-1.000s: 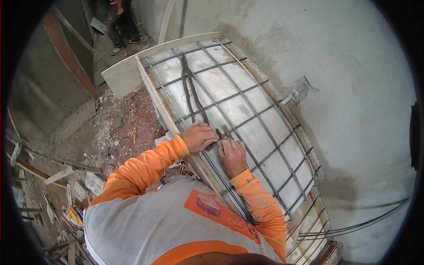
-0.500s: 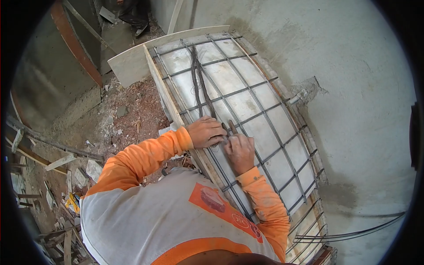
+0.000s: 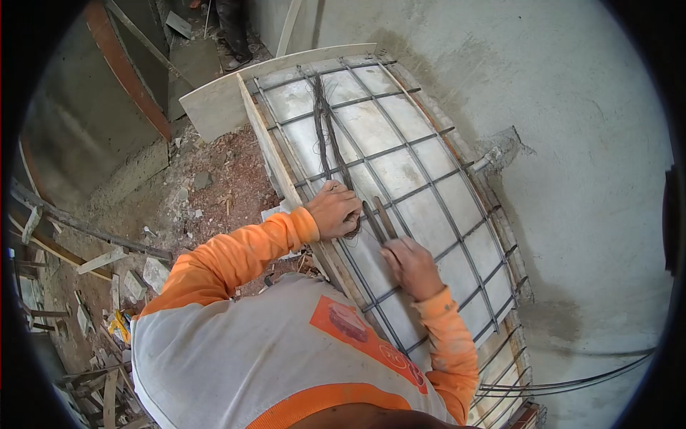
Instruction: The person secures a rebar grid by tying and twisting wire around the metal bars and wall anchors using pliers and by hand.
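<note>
My left hand (image 3: 334, 209) is closed around the lower end of a long bundle of thin dark tie wire (image 3: 321, 136), where it crosses the steel bars near the board edge. To its right, my right hand (image 3: 414, 268) is closed on a pair of pincers (image 3: 386, 218), whose two dark arms point up and away from the fist. The end inside my right hand is hidden. Under both hands lies a grid of steel reinforcing bars (image 3: 407, 143), spread over pale panels (image 3: 396, 171).
A wooden side board (image 3: 268, 143) edges the grid on the left, and a curved board (image 3: 214, 114) closes its far end. A plastered wall (image 3: 586, 179) rises on the right. Rubble (image 3: 221, 179) and timber scraps cover the ground. Another person's leg (image 3: 232, 32) shows at the back.
My right hand has moved down and right, away from my left hand, bringing the pincers into fuller view. My left hand stays at the wire bundle. The other person's legs have shifted.
</note>
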Demonstrator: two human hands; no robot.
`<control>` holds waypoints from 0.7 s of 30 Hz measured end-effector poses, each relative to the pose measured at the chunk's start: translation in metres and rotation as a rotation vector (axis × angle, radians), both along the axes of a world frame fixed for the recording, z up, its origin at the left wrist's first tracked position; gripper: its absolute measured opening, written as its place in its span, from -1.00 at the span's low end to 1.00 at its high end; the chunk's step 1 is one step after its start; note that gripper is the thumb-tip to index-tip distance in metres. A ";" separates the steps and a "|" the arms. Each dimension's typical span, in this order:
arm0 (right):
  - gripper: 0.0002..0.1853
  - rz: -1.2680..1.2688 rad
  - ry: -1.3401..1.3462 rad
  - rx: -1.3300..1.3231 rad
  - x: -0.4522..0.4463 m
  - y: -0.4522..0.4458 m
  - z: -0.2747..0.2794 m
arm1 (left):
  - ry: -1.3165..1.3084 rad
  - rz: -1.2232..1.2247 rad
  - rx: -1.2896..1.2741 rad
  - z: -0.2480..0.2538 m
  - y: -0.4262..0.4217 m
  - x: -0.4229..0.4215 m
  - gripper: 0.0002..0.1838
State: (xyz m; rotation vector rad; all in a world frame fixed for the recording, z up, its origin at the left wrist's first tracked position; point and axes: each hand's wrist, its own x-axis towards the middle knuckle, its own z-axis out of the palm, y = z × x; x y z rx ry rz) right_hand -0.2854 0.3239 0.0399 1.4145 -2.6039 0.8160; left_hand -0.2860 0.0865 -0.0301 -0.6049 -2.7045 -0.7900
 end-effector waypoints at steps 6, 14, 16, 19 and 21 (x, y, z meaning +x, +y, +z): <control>-0.92 -0.377 -0.117 -0.004 0.033 0.096 0.096 | -0.058 0.143 -0.048 0.009 0.002 0.001 -0.93; -0.78 -0.570 0.042 -1.053 0.077 0.220 0.137 | 0.133 0.184 0.138 0.024 0.010 0.009 -0.72; -0.76 -0.572 0.014 -1.097 0.069 0.180 0.119 | 0.272 0.096 0.342 0.039 0.021 0.013 -0.53; -0.69 -0.652 -0.121 -1.027 0.058 0.096 0.080 | -0.282 -0.222 0.892 0.071 0.066 0.013 -0.40; -0.76 -0.505 -0.261 -0.732 0.057 0.069 0.036 | -0.480 -0.285 1.376 0.090 0.089 0.011 -0.27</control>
